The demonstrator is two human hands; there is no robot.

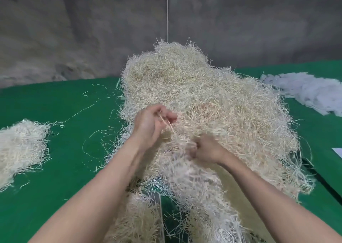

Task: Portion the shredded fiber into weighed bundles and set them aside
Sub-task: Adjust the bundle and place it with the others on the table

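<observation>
**Mia:** What could go wrong here?

**Tom:** The big pile of shredded fiber (203, 98) in the middle of the green tabletop (74, 156) is all tangled. The left hand (151, 126) pinches a few strands. The right hand (207, 151) is curled round a tuft, but it's a bit blurry. A hard tug may drag too much along, or spill bits off the near edge.

**Mia:** How many things are there?

**Tom:** Two hands. One big pile. One small bundle (20, 144) on the left. One heap of white strips (305, 93) far right.
</observation>
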